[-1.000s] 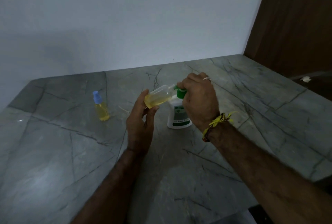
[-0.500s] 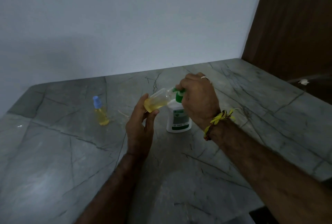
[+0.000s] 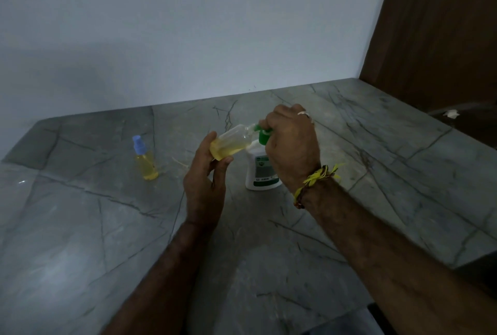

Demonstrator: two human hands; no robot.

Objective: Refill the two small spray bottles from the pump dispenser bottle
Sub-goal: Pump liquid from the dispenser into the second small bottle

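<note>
My left hand point(image 3: 205, 184) holds an open spray bottle point(image 3: 232, 141) by its base, thumb and fingers pinched narrowly around the bottom end. The bottle lies tilted, its mouth pointing toward two o'clock and meeting the green pump head point(image 3: 263, 135) of the pump dispenser bottle point(image 3: 262, 170). Yellow liquid pools in the lower half near my fingertips; the upper half looks clear. My right hand point(image 3: 291, 146) is curled over the pump head from above, fingers closed around it, a ring on one finger and a yellow thread band point(image 3: 317, 177) at the wrist. The white dispenser stands upright on the counter, just beyond my left hand and under my right.

At nine o'clock from my hands, well apart, the second spray bottle point(image 3: 145, 160) stands upright with its blue cap on, filled with yellow liquid. A thin pale strip point(image 3: 180, 162) lies between it and my left hand.

The grey veined stone countertop point(image 3: 80, 227) has open room on every side, running back to a pale wall point(image 3: 188, 25) at twelve o'clock. A dark wooden panel point(image 3: 441, 25) stands at two o'clock.
</note>
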